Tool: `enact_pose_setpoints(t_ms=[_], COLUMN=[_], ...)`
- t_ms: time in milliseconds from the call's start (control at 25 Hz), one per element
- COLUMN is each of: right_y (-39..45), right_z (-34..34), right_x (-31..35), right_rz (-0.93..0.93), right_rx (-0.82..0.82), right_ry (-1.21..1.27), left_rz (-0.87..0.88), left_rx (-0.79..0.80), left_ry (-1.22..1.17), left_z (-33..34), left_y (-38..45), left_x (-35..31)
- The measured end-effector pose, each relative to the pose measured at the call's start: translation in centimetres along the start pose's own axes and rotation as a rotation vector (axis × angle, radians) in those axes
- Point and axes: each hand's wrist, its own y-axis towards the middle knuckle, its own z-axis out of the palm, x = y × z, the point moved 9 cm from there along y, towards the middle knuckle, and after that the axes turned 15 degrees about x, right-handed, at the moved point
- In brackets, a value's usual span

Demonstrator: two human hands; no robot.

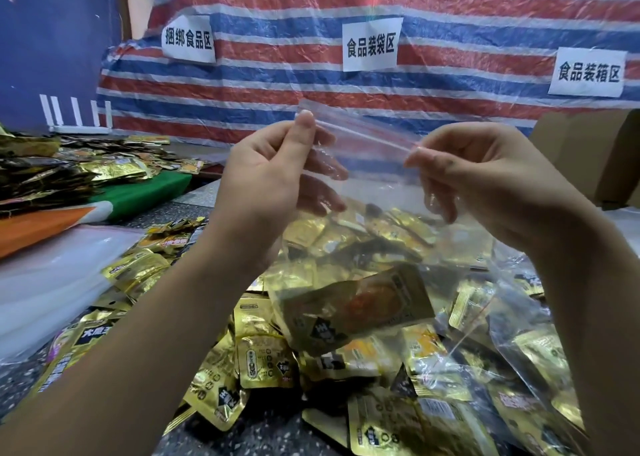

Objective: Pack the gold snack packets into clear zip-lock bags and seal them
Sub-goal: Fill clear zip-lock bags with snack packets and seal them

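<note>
I hold a clear zip-lock bag (377, 192) up in front of me by its red-lined zip strip. My left hand (273, 175) pinches the strip's left end between thumb and fingers. My right hand (485, 178) pinches its right end. Inside the hanging bag lies a gold snack packet (356, 303) near the bottom. Below it, a heap of loose gold snack packets (263, 362) covers the speckled table (20, 376).
A stack of clear bags (52, 275) lies at the left. More gold packets (69, 164) are piled at the far left on green and orange cloth. A filled clear bag (519, 369) lies at the right. A cardboard box (588, 150) stands at the far right. A striped tarp (311, 85) with paper labels hangs behind.
</note>
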Motion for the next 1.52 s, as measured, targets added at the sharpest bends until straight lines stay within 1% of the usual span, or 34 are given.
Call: enact_pose_setpoints(t_ms=[80, 120, 160, 240, 320, 440, 520, 600, 720, 800, 880, 920, 1000, 1040, 1120, 1240, 1320, 1400, 1520], right_y=[0.0, 0.1, 0.1, 0.2, 0.4, 0.7, 1.0, 1.3, 0.4, -0.3, -0.2, 0.1, 1.1, 1.7, 2.7, 3.5, 3.8, 4.1, 3.3], right_z=[0.2, 0.2, 0.1, 0.0, 0.7, 2.6, 3.4, 3.3, 1.6, 1.1, 2.0, 3.2, 6.5, 8.0, 9.7, 12.1, 12.5, 13.3, 13.2], right_x=[0.0, -0.1, -0.4, -1.4, -2.8, -5.1, -6.3, -8.0, -11.1, -13.1, -15.1, -16.0, -17.6, -18.3, -18.9, -19.4, -19.2, -18.8, -18.9], right_rz=[-0.022, -0.014, 0.011, 0.106, 0.214, 0.336, 0.392, 0.444, 0.568, 0.648, 0.742, 0.791, 0.866, 0.877, 0.858, 0.82, 0.775, 0.706, 0.743], right_rx=[0.021, 0.016, -0.002, -0.033, 0.001, 0.131, 0.162, 0.079, -0.124, -0.174, -0.108, -0.025, 0.204, 0.272, 0.297, 0.426, 0.409, 0.43, 0.409], right_ry=[0.145, 0.148, 0.102, -0.08, -0.213, -0.294, -0.257, -0.118, 0.0, 0.058, 0.06, 0.047, -0.034, -0.067, -0.077, -0.117, -0.097, -0.007, 0.233], left_rz=[-0.037, -0.047, -0.051, -0.071, -0.122, -0.207, -0.231, -0.234, -0.233, -0.235, -0.234, -0.229, -0.214, -0.207, -0.205, -0.219, -0.235, -0.239, -0.255], left_rx=[0.015, 0.013, 0.001, -0.047, -0.095, -0.136, -0.127, -0.094, -0.054, -0.045, -0.046, -0.047, -0.056, -0.064, -0.082, -0.086, -0.076, -0.077, -0.087], left_ry=[-0.12, -0.13, -0.11, -0.025, 0.029, 0.029, 0.014, 0.01, -0.019, -0.045, -0.051, -0.052, -0.067, -0.077, -0.09, -0.083, -0.074, -0.087, -0.095], left_z=[0.1, 0.0, -0.2, -0.9, -1.7, -3.2, -3.9, -4.1, -4.1, -4.2, -4.5, -4.7, -5.2, -5.5, -5.9, -6.0, -5.8, -5.8, -5.9], left_y=[0.2, 0.3, 0.4, 0.3, -0.3, -1.5, -2.0, -2.1, -2.2, -2.3, -2.2, -2.1, -2.0, -1.9, -2.0, -2.0, -2.0, -2.0, -2.0], left_x=[0.2, 0.3, 0.5, 1.7, 3.8, 7.0, 8.2, 8.7, 8.9, 9.0, 9.0, 8.9, 8.7, 8.6, 8.7, 9.0, 9.1, 9.1, 9.4])
